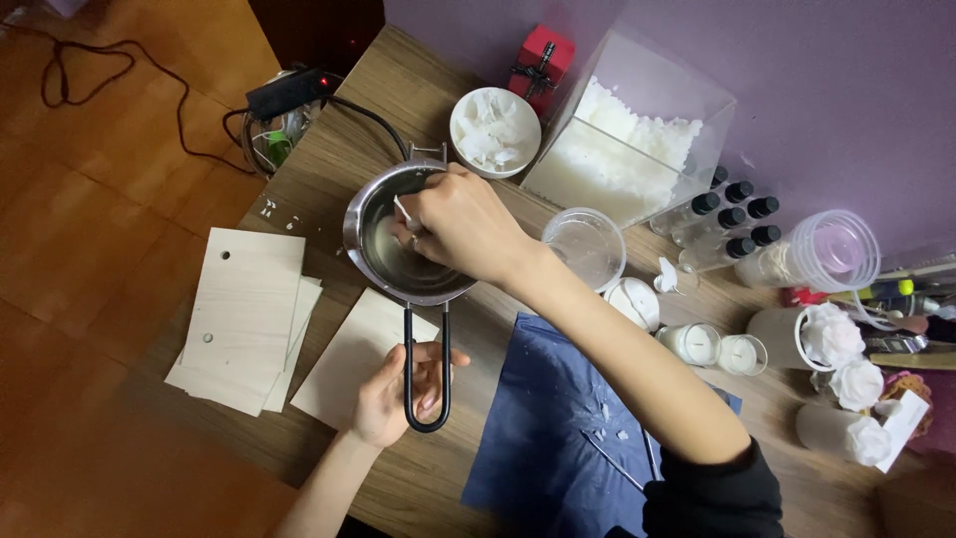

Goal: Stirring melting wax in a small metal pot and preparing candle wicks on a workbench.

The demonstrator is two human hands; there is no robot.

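Observation:
A small steel pot point(370, 207) with clear liquid sits on the wooden table. Its black loop handle point(425, 374) points toward me. My left hand point(390, 391) holds that handle from below. My right hand point(456, 222) reaches over the pot's rim, fingers pinched on a thin pale stick point(401, 208) that dips into the liquid. A white bowl point(495, 131) of pale wax flakes stands just behind the pot.
Thin wooden boards point(239, 317) lie left of the pot. A blue cloth point(558, 428) lies under my right forearm. A clear box of white wax point(629, 139), an empty plastic cup point(586, 245), small candles point(715, 349), black-capped bottles point(735, 214) and a red gift box point(541, 62) stand right.

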